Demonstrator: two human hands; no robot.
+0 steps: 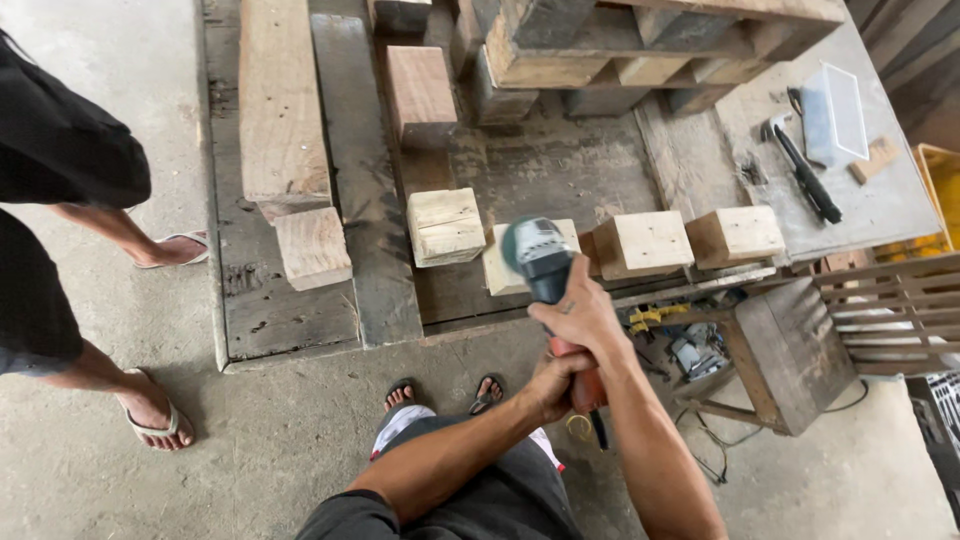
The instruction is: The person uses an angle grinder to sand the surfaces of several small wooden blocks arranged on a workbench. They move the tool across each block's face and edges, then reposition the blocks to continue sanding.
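Both my hands hold an angle grinder [540,255] with a grey-green head and a red rear grip. My right hand [582,318] wraps the body just behind the head. My left hand [556,385] clasps the red rear end near the cord. The grinder head hovers over a pale wood block [495,272] at the front edge of a low, dark wooden platform [385,290]. More cut blocks sit in a row beside it: one to the left [445,226], two to the right [642,243] [735,235]. My sandalled feet [445,395] stand in front of the platform.
Another person's legs in flip-flops [155,420] stand at the left. Long planks [280,100] and stacked timbers [620,45] lie on the platform's far side. A hammer [805,170] and a clear plastic box [835,110] lie at the right. A wooden stool [790,350] and cables are nearby.
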